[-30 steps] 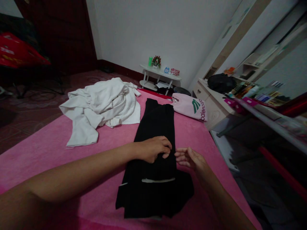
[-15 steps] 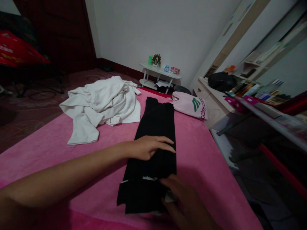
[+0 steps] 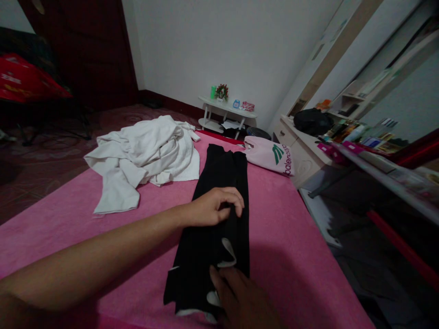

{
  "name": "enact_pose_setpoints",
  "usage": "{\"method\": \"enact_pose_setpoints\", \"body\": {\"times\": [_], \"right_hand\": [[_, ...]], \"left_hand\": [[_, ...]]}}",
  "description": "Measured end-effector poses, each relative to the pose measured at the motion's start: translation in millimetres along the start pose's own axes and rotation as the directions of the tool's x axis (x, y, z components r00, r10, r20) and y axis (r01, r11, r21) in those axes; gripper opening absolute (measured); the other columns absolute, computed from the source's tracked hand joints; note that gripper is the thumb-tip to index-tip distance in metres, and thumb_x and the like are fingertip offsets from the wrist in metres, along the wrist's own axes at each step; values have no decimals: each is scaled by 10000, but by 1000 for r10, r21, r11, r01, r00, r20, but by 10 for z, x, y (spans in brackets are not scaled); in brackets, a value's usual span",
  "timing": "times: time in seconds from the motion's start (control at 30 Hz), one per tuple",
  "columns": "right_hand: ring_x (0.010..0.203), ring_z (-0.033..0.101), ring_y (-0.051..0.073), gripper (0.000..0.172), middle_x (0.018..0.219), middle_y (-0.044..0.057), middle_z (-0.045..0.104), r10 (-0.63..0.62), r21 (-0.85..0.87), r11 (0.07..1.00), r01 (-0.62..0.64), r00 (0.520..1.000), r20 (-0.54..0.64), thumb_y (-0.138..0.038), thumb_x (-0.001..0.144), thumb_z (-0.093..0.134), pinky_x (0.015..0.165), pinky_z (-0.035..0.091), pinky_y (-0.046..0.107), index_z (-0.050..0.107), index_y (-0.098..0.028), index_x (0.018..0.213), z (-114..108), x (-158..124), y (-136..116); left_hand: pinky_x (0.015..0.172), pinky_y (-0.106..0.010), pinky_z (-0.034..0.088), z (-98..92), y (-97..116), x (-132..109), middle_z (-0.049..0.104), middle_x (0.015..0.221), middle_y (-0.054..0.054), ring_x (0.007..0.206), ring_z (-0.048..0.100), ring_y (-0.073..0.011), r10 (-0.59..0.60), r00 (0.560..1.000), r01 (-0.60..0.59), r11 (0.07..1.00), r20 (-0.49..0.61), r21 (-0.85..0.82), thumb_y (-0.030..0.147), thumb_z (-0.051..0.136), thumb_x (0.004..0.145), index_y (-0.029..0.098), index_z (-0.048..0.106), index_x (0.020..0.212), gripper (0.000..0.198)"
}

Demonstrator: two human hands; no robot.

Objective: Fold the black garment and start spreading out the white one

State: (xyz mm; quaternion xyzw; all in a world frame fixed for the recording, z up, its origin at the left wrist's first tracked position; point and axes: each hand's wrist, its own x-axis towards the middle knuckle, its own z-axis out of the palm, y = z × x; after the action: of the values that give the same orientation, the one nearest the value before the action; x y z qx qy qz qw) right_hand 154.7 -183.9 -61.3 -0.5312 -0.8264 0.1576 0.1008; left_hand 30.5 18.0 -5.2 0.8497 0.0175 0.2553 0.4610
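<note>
A long black garment, apparently a pair of black trousers [image 3: 209,246], lies lengthwise on the pink bed cover [image 3: 274,224]. Its near end has a notched edge, and pale inner fabric shows there and at a raised fold. My left hand [image 3: 214,205] reaches in from the left and bends its fingers onto the middle of the trousers, gripping the cloth. Lower down, my right hand [image 3: 236,292] closes on the near part by the pale folds. Its fingertips are partly hidden, and the hand is dark.
A crumpled white garment [image 3: 151,151] lies on the bed's left. A folded pink shirt [image 3: 269,155] with green and dark print is at the far right corner. Beyond stand a small white table [image 3: 228,107] and a cabinet [image 3: 302,146]. A metal-edged desk [image 3: 387,178] runs along the right.
My left hand has gone from lying flat to curled fingers. My right hand has moved left and down, turning up the near cloth so more pale inner fabric shows.
</note>
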Motion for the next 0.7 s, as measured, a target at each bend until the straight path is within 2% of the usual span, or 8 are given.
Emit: {"method": "enact_pose_setpoints", "body": {"times": [0.1, 0.13, 0.2, 0.3, 0.4, 0.47, 0.53, 0.7], "right_hand": [[861, 667, 261, 490, 1054, 105, 682, 41, 65, 997, -42, 999, 12, -251, 835, 555, 634, 554, 319, 510, -260, 1324, 20, -15, -15], [807, 675, 226, 390, 975, 61, 704, 59, 126, 990, -62, 998, 23, -276, 859, 544, 617, 550, 289, 566, -303, 1247, -54, -26, -21], [756, 677, 171, 249, 882, -3, 713, 60, 227, 972, -62, 998, 17, -298, 900, 511, 628, 548, 249, 630, -358, 1110, -275, -46, 3], [917, 662, 176, 346, 1037, 16, 694, 14, 207, 978, 21, 985, -170, -215, 914, 429, 770, 554, 292, 611, -368, 1165, -589, -50, 234], [1151, 561, 219, 520, 1282, 45, 581, 58, 20, 998, -54, 947, -317, -130, 868, 393, 912, 510, 413, 508, -369, 1315, -668, -22, 669], [1259, 470, 231, 580, 1398, 45, 479, 74, -78, 992, -102, 952, -298, -117, 850, 406, 973, 470, 455, 444, -365, 1373, -615, 15, 934], [1333, 383, 228, 603, 1472, 45, 386, 50, -130, 988, -86, 965, -256, -113, 857, 404, 1021, 429, 465, 393, -353, 1410, -557, 74, 1089], [1410, 234, 231, 561, 1518, 26, 309, -101, -186, 980, 71, 982, -157, -147, 901, 401, 1080, 330, 509, 374, -372, 1414, -590, 332, 1089]], "left_hand": [[840, -313, 501, 157, -2, -46, 327, 1461, -130, 977, 605, -163, -45, 976, 31, 997, 215, 69, 5, 557, 707, 230, 461, 1325, 665], [861, -324, 500, 181, -17, -71, 267, 1499, -130, 983, 610, -163, -62, 966, 41, 995, 249, 89, 11, 563, 718, 262, 389, 1385, 733], [904, -325, 489, 154, -68, -133, 285, 1500, -110, 1016, 607, -158, -71, 969, 44, 992, 237, 117, -27, 504, 739, 291, 358, 1408, 755], [972, -325, 453, -55, -192, -280, 440, 1407, -91, 1149, 547, -178, -60, 989, 27, 972, 134, 232, -78, 402, 751, 268, 437, 1370, 710], [1027, -374, 410, -316, -344, -519, 519, 1335, -103, 1220, 499, -232, -90, 993, 47, 888, 74, 457, -19, 455, 779, 242, 535, 1300, 589], [1023, -385, 415, -431, -420, -695, 514, 1342, -106, 1210, 507, -247, -123, 991, 74, 826, 49, 559, 30, 490, 797, 245, 555, 1282, 535], [1032, -387, 410, -477, -455, -827, 498, 1366, -97, 1232, 490, -243, -139, 990, 86, 790, 40, 607, 57, 478, 827, 260, 543, 1295, 514], [1106, -433, 315, -452, -429, -808, 463, 1417, -47, 1343, 368, -230, -91, 985, -16, 801, 148, 598, 37, 448, 828, 319, 491, 1336, 583]]}}
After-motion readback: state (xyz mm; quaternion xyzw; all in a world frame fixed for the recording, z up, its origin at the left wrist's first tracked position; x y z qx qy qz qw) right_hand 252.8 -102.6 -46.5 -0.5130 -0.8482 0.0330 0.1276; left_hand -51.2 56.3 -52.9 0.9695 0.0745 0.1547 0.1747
